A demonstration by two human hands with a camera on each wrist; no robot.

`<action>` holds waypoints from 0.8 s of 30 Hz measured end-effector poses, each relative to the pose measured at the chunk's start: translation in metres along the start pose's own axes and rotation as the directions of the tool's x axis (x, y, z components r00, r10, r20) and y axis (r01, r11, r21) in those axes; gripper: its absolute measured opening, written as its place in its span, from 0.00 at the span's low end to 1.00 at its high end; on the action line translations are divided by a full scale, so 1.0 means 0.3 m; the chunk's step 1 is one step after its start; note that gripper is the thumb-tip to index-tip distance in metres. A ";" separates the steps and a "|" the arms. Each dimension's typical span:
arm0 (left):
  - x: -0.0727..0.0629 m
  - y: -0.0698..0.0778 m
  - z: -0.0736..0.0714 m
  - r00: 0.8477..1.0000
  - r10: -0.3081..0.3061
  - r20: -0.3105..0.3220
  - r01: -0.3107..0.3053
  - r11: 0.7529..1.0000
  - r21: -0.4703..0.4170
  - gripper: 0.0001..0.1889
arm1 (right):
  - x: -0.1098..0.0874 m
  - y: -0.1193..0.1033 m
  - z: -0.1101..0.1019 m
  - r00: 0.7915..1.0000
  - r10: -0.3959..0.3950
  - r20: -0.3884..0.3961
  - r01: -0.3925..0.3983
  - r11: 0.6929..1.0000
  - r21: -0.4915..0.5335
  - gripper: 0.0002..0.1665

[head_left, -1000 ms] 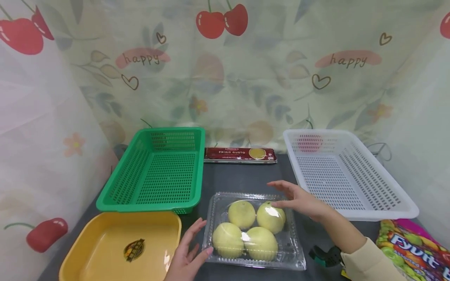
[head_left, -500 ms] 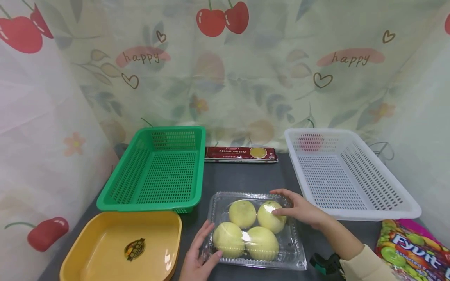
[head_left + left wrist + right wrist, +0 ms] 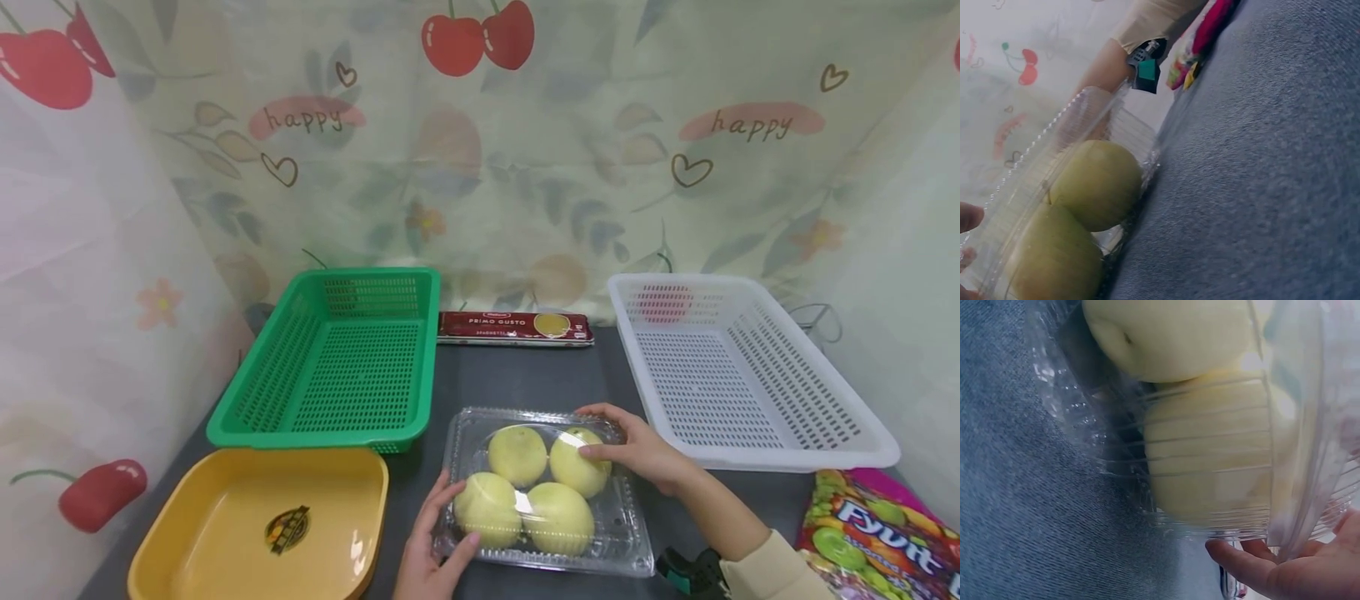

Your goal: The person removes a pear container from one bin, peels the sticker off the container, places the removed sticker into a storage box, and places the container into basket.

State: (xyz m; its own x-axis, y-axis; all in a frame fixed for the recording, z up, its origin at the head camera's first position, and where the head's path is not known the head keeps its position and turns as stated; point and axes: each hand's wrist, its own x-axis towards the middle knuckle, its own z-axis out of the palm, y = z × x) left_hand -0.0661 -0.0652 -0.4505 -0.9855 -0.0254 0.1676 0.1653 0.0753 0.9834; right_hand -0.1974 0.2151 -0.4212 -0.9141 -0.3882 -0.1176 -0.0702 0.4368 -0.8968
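Note:
A clear plastic clamshell container (image 3: 622,537) with several round yellow-green fruits (image 3: 557,518) inside sits at the front middle of the table, its lid down. My left hand (image 3: 435,546) holds its front left corner, fingertips over the left rim and thumb at the lid's edge. At the far right corner my right hand (image 3: 637,446) grips the container, thumb lying across the lid and fingers reaching over the back rim. In the right wrist view, fingers (image 3: 1244,565) curl at the container's edge. Only fingertips (image 3: 969,215) of the left hand show in its wrist view.
Behind are a green basket (image 3: 322,440), a red spaghetti pack (image 3: 517,327) and a white basket (image 3: 787,458). A yellow tray (image 3: 225,533) stands at left. A colourful Fyvit bag (image 3: 873,525) lies at right. A patterned curtain (image 3: 480,167) encloses the table.
My left hand has moved right onto the container's left rim. The right hand has lowered onto the far right corner. The container has stayed on the table.

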 end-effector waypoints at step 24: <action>0.039 -0.026 -0.013 0.998 -0.063 0.012 0.062 0.994 0.085 0.26 | -0.025 0.032 0.016 0.997 -0.080 -0.007 0.080 0.991 0.111 0.28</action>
State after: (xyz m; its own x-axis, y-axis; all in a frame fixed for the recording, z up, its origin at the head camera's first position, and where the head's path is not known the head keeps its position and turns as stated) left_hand -0.0788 -0.0700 -0.4559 -0.9944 -0.0182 0.1044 0.1003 0.1577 0.9824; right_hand -0.1894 0.2181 -0.4309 -0.9084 -0.4160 -0.0425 -0.0984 0.3114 -0.9452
